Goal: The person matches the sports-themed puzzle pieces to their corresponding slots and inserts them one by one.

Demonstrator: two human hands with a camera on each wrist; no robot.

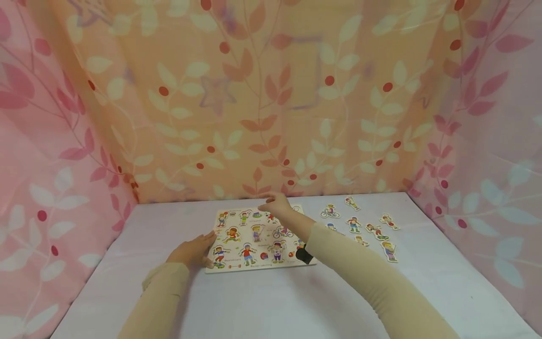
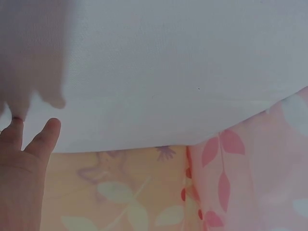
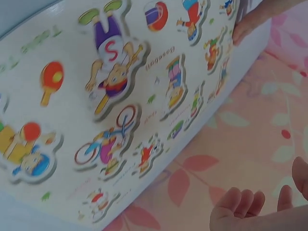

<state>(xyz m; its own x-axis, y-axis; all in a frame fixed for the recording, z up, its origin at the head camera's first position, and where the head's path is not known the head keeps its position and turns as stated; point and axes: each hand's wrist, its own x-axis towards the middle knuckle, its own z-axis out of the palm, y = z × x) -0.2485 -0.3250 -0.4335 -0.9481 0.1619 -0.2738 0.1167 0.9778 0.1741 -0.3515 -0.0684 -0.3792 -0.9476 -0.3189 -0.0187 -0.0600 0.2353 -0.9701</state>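
Note:
A wooden picture puzzle board (image 1: 243, 268) lies on the white-covered table, with several sports figures showing on it. Against the board's left edge rests my left hand (image 1: 195, 250), fingertips at the rim. The left wrist view catches only part of that hand (image 2: 21, 178), two fingers extended over the white cloth. My right hand (image 1: 277, 205) hovers over the board's far edge, and nothing shows in its grasp. Its fingers (image 3: 231, 202) are loosely bent, apart from the thumb, in the right wrist view. That view also shows the cyclist piece (image 3: 108, 142) and the baseball piece (image 3: 113, 53) on the board.
Several loose figure pieces lie right of the board, among them a cyclist (image 1: 330, 211), a skateboarder (image 1: 377, 231) and a figure in purple trousers (image 1: 389, 251). Patterned cloth walls (image 1: 262, 117) stand behind the table and at both sides.

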